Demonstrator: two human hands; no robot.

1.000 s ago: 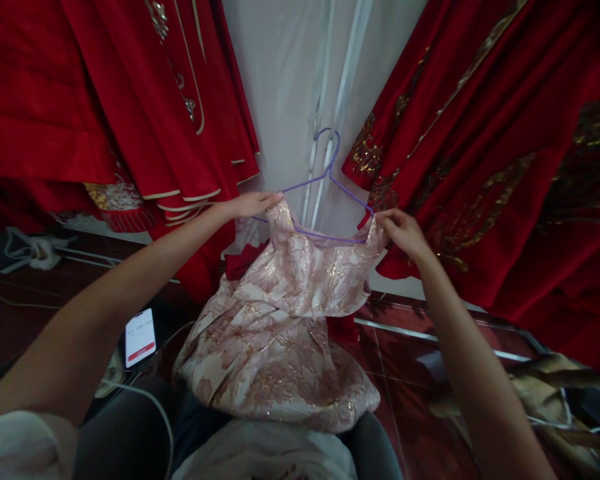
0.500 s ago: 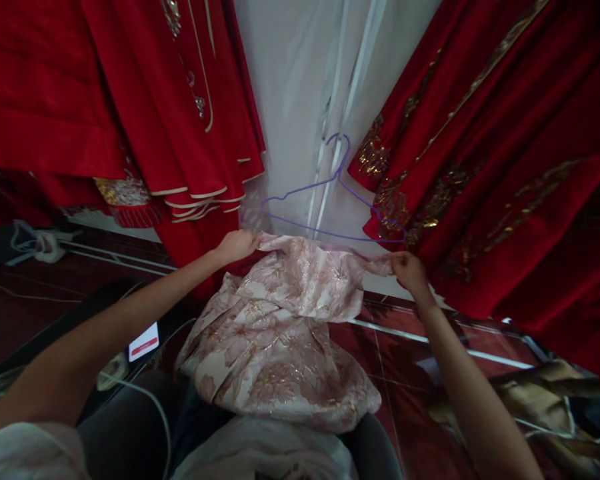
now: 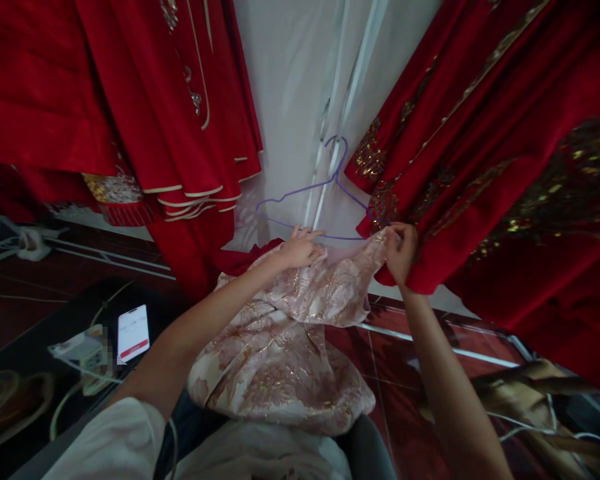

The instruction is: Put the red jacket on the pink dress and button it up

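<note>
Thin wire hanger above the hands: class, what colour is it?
The thin wire hanger is purple; the head view shows it.

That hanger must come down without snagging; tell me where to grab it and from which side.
Likely best: pinch the purple hanger at its neck, under the hook, coming from the left: that shoulder hangs bare against the white wall, while the right one runs into the red garment.
</note>
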